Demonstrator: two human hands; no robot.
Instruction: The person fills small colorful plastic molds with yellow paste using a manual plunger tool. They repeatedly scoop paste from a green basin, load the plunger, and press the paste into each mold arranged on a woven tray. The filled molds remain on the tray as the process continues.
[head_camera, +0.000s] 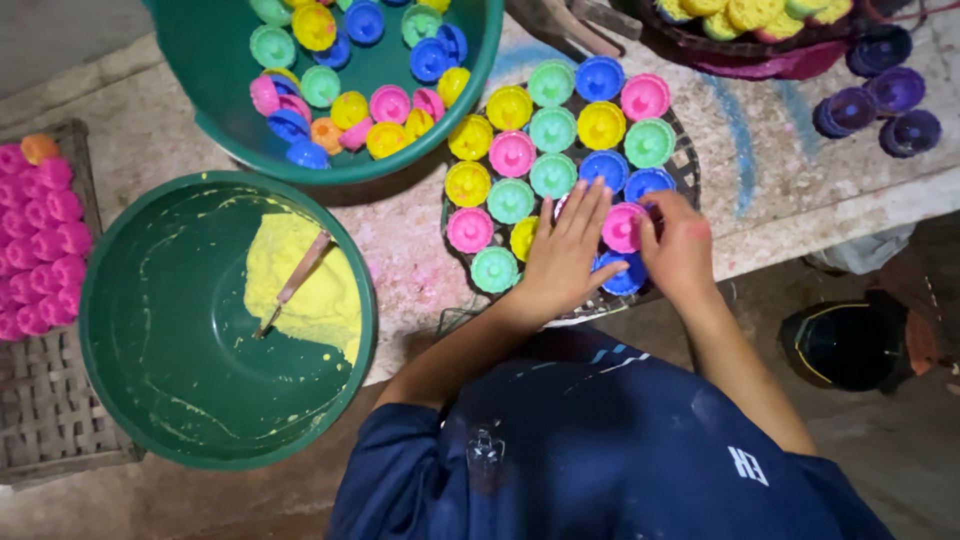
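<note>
**Coloured cup moulds set out on a woven tray**

A rough, pale stone worktop (800, 150), stained with pink and blue powder, is seen from above. At its middle a round woven tray (688, 165) is laid, on which small fluted cup moulds in yellow, green, pink and blue are ranged in close rows, each standing upright with its open mouth turned up toward the camera. Being round, the moulds show no long axis.

The left hand (565, 255) is laid flat on the near part of the tray, fingers spread and pointing away from the body, over moulds that are partly hidden beneath it. The right hand (678, 245) is placed just beside it, and a pink mould (621, 228) is pinched between its thumb and fingertips. This mould is held at the near right part of the tray, mouth upward, touching a blue mould (628, 277) below it.

To the left, a large green basin (120, 330) is seen, with yellow paste (300, 285) on its floor and a stick (295, 282) lying slantwise in it. A second green basin (215, 95) behind it is filled with loose moulds of mixed colours. Pink cakes (40, 240) are stacked on a woven mat at the far left, and purple moulds (880, 100) are grouped at the far right.
</note>
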